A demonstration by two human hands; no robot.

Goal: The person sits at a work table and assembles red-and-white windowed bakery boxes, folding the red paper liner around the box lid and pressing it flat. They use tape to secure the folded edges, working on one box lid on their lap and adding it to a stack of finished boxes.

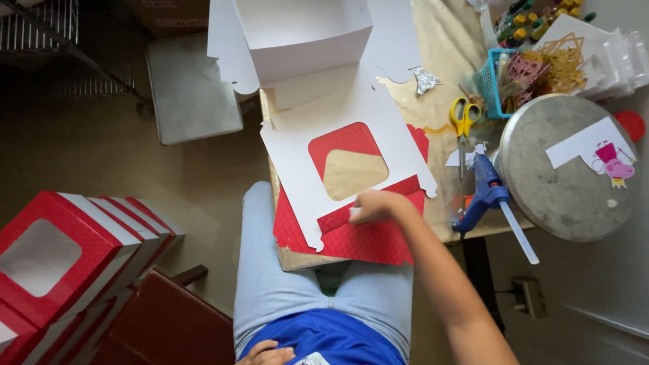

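One right hand, fingers pinching the red flap of the windowed box blank, risks creasing it if pressed unevenly.

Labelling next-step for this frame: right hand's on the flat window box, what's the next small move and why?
Probably press the white flap flat along its fold. The right hand pinches the lower edge of the flat box where white laps over red. The box lies unfolded, window up, and the left hand rests at the waist. The glue gun lies untouched.
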